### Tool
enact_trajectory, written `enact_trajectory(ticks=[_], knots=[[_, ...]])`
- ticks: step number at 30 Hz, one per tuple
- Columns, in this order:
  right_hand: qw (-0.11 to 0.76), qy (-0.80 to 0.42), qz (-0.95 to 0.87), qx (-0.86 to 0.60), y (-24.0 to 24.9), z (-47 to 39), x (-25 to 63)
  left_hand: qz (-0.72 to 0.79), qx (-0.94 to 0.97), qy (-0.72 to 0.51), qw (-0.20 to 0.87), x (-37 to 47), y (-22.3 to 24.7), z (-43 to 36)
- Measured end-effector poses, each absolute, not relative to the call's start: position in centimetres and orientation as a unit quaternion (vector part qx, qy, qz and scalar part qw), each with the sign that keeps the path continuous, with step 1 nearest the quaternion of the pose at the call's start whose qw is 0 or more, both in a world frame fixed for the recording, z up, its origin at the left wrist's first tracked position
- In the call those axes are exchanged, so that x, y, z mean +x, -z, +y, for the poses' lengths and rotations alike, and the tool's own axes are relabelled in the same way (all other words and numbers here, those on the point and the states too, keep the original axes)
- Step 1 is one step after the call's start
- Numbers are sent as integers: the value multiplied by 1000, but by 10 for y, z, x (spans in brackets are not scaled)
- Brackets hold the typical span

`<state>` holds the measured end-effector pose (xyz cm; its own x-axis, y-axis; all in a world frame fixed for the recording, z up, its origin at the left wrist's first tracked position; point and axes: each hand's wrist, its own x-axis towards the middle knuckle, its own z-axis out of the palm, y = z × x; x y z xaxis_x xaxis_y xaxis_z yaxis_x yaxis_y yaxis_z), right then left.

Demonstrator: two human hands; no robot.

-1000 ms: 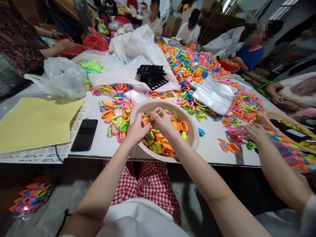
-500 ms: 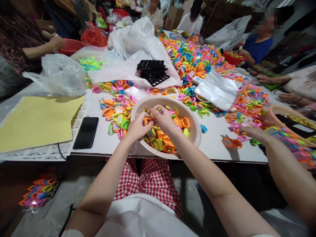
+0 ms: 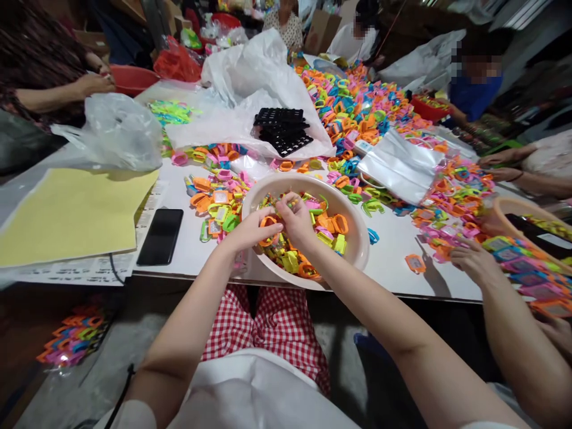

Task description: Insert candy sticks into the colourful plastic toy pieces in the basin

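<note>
Both hands are over a pale pink basin (image 3: 363,253) full of orange and yellow plastic toy watches and small wrapped bits. My left hand (image 3: 252,229), on the basin's left side, is closed around an orange toy watch (image 3: 268,232) that shows between thumb and forefinger. Close beside it, my right hand (image 3: 295,221) is closed, its fingertips pinched together; whatever they hold is too small to make out. Yellow pieces (image 3: 290,262) and more orange watches (image 3: 339,224) lie in the basin around the hands.
Left of the basin are a black phone (image 3: 159,237) and a yellow sheet (image 3: 67,217). Black trays (image 3: 281,131) lie on white plastic behind it. A large heap of toy watches (image 3: 348,107) fills the table's far side. A co-worker's hand (image 3: 473,259) reaches in at right.
An orange toy watch now shows in my left hand. My right hand stays pinched beside it. The co-worker's hand at right has shifted, and the view has moved slightly.
</note>
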<state>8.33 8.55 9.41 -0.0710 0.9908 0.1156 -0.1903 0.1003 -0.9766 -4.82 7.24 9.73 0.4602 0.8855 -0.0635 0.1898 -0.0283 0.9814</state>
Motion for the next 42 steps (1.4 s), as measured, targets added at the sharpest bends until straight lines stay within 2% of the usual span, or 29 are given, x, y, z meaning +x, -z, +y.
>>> enact_trajectory(ticks=[6,21,26,32,42], knots=[[541,-578,-440,-424,-99,90,87,452,689,-317,469,-42,-100,77],[504,-602,-457,-418,-100,88,86,424,681,-317,507,-43,-94,80],[520,-573,-478,-416,-95,87,85,445,674,-315,498,-42,-94,80],[578,-465,-525,-417,-85,88,85,466,654,-342,488,-40,-91,79],[575,-432,-546,-429,-83,89,84,409,696,-306,505,-46,-93,82]])
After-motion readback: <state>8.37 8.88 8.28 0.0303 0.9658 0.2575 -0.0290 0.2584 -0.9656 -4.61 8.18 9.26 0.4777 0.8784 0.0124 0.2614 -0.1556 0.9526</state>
